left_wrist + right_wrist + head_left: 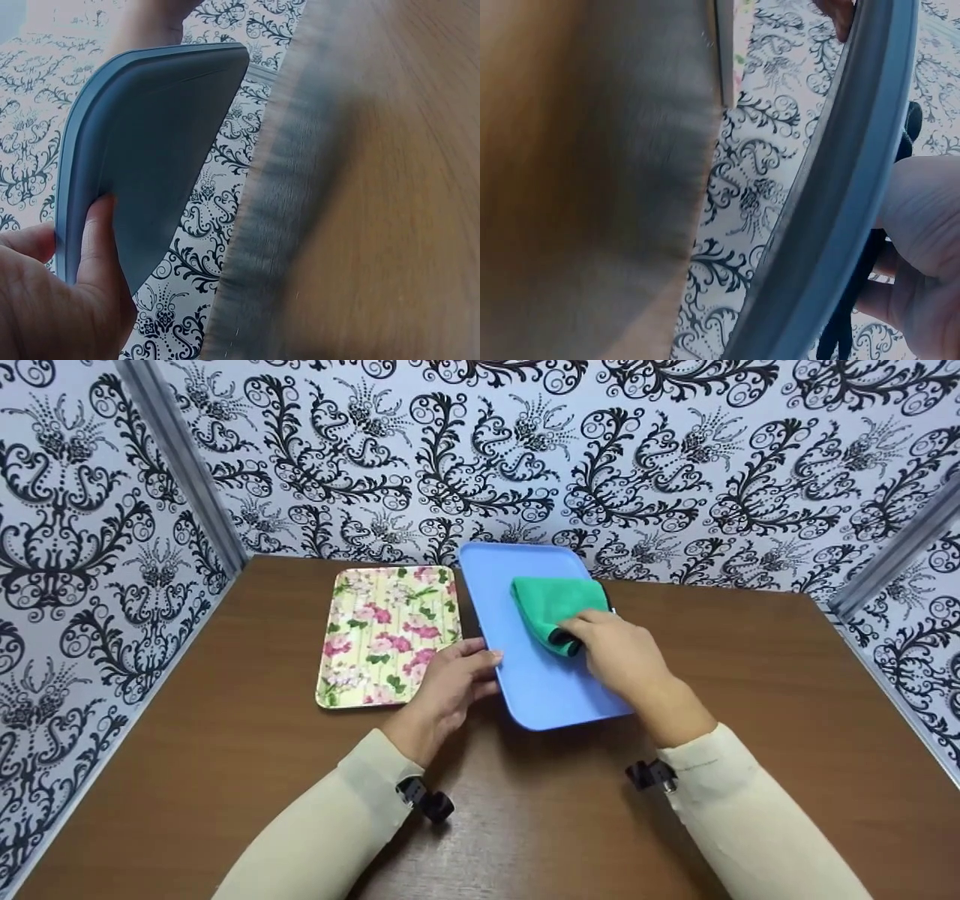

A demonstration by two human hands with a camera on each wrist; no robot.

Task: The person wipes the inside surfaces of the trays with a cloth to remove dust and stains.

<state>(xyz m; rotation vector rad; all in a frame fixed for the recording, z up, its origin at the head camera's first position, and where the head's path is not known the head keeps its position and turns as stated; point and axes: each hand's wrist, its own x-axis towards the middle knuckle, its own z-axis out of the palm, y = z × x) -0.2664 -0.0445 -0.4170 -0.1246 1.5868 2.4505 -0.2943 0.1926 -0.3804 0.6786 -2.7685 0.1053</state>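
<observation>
A plain blue tray is tilted above the table in the head view. My left hand grips its left edge, thumb on the upper face; the left wrist view shows this hand pinching the rim from below. In my right hand is a folded green cloth with black edging, pressed against the tray's upper face. In the right wrist view the tray's rim hides part of the right hand, and dark cloth edging shows beside its fingers.
A flowered tray lies flat on the brown wooden table, left of the blue one. Behind the table stands a wall with black scroll patterns, and similar panels close in both sides.
</observation>
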